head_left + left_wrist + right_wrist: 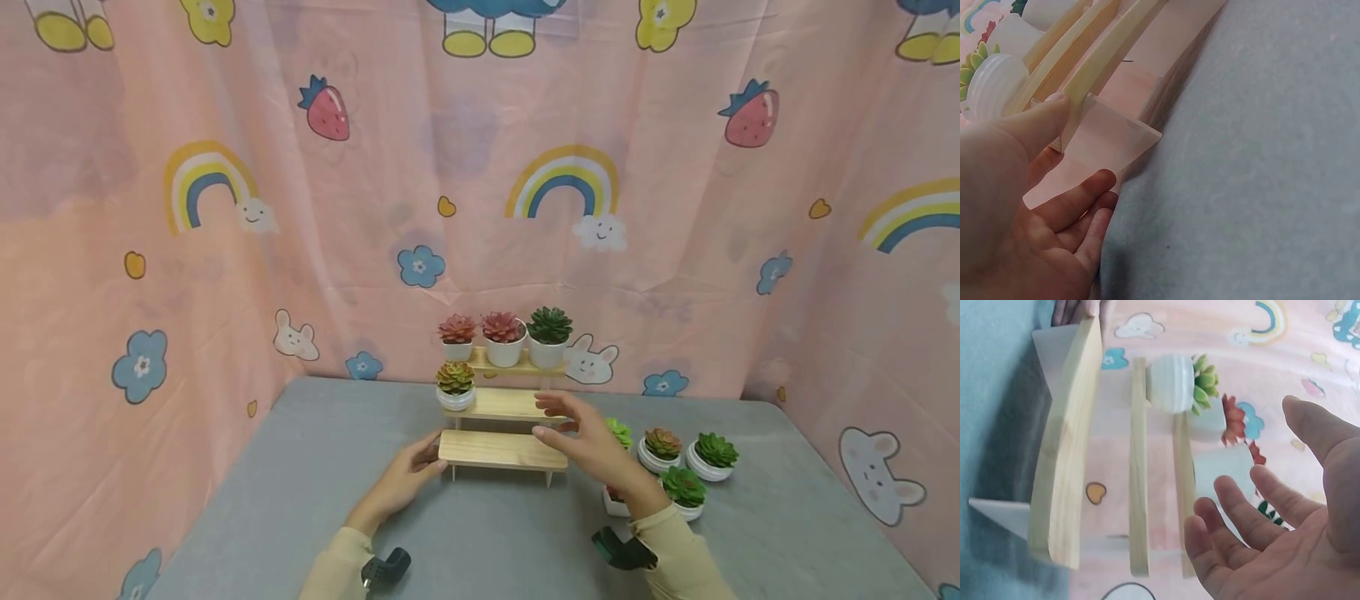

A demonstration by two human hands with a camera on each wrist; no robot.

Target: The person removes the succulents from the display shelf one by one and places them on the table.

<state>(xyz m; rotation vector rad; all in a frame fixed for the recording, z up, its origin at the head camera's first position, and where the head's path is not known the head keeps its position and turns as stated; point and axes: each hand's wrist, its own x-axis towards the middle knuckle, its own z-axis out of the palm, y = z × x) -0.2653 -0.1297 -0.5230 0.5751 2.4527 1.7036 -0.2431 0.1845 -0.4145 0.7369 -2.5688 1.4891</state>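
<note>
Head view first: my left hand (pixel 402 483) is up against the left end of the wooden stand (pixel 501 450), thumb on the end of the lowest step, fingers loosely curved round the clear end panel underneath, so I'd call it a light hold, not a clamp. Left wrist cam shows that thumb (pixel 1047 115) on the step's end and the fingers (pixel 1082 200) under the panel. My right hand (pixel 592 446) is open, fingers spread and relaxed, hovering just off the stand's right end near the middle step, touching nothing as far as I can tell. The stand's long axis runs left to right across the grey table (pixel 300 492), steps climbing away from me toward the pink curtain (pixel 375 250). Top step carries three white pots: two red succulents (pixel 480 329) and a dark green one (pixel 549 327). Middle step has one pot with a green-red succulent (pixel 455 379) at its left end; the lowest step is bare. Off to the right, on the table, sits a cluster of more potted succulents (pixel 686 462), close to my right wrist.
</note>
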